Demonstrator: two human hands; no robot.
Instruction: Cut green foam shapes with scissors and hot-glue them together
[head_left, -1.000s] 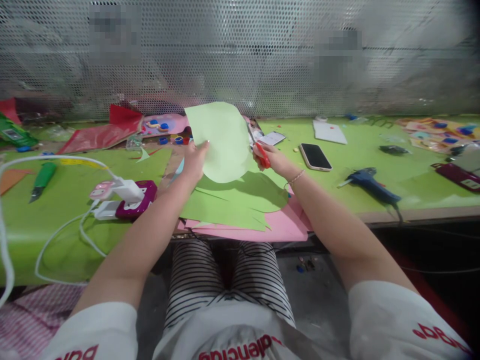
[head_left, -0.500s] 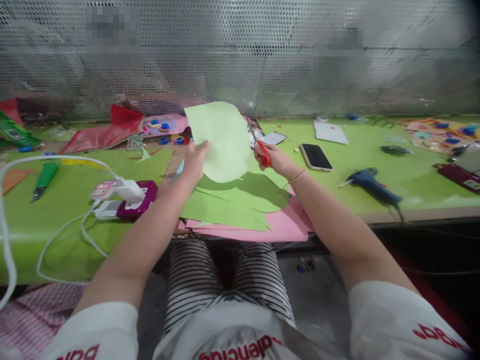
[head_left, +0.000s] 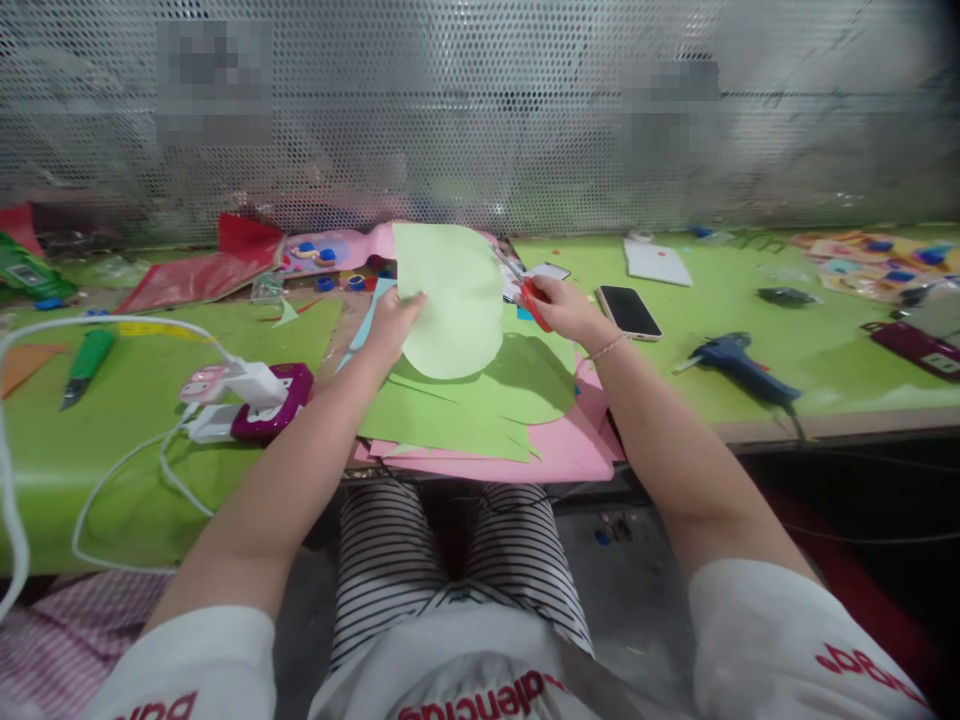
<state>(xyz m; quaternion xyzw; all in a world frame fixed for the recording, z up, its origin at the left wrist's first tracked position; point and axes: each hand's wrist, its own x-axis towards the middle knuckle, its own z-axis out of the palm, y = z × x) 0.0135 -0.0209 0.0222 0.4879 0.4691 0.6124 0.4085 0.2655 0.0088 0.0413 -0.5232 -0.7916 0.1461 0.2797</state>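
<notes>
Between my hands a pale green sheet of paper (head_left: 454,310) is held up, its lower and right edges rounded and its top left corner square. My left hand (head_left: 394,322) pinches its left edge, thumb on the near face. Red-handled scissors (head_left: 536,303) are in my right hand (head_left: 566,308), fingers closed round the handles; the blades point up and left at the sheet's upper right edge. Whether the blades are apart is too fine to tell. Below lie brighter green sheets (head_left: 450,425) on top of pink sheets (head_left: 592,455).
A phone (head_left: 630,312) and a blue glue gun (head_left: 742,370) lie to the right. On the left are a green utility knife (head_left: 88,365), a purple power strip (head_left: 296,395) with white plugs and cables, and a red packet (head_left: 202,270). A perforated metal panel (head_left: 465,120) stands behind.
The sheet has turned slightly and dropped a little towards me. My right hand has shifted right, and the scissors now slant more to the left.
</notes>
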